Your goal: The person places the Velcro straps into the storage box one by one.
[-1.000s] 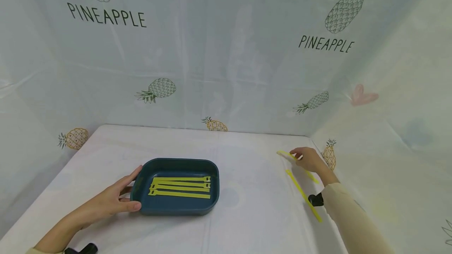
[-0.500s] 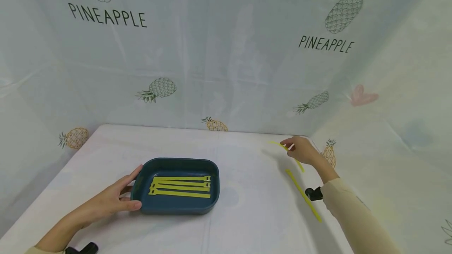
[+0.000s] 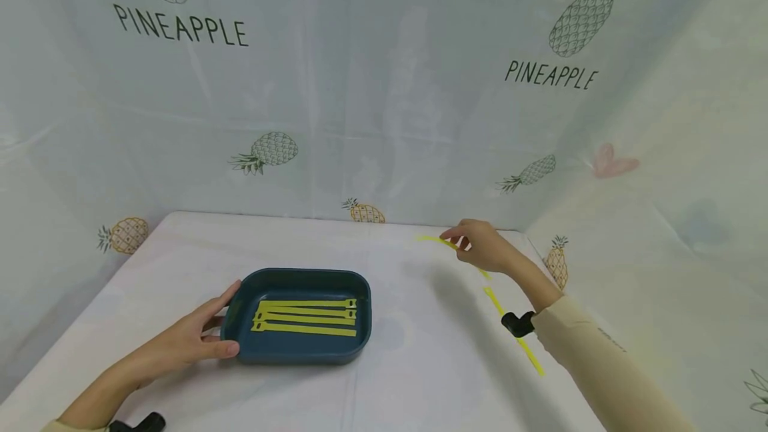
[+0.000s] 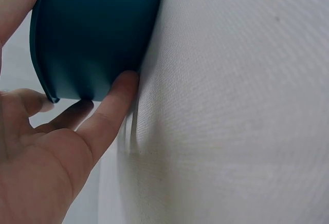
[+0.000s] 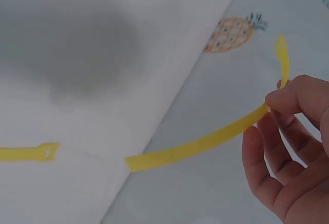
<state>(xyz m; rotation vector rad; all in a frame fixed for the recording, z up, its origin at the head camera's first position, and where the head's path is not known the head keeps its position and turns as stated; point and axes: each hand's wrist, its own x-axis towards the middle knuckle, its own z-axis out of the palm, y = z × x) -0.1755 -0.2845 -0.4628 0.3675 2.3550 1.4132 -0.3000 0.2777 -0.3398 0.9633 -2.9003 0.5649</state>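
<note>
My right hand pinches a yellow hook-and-loop cable tie between thumb and fingertips, above the far right of the table. The tie bends in an arc, its slotted head past the fingers in the right wrist view. My left hand rests spread against the left end of a dark teal tray, fingers fairly straight; the left wrist view has a fingertip low on the tray's wall. Inside the tray lie several yellow cable ties, roughly side by side. Another cable tie lies on the table under my right wrist, partly hidden.
A white cloth covers the table. Behind it and on both sides hangs a pale curtain printed with pineapples. Black camera mounts sit on both wrists.
My right hand has lifted the cable tie off the table and carried it left and slightly away. The left hand and tray have stayed put.
</note>
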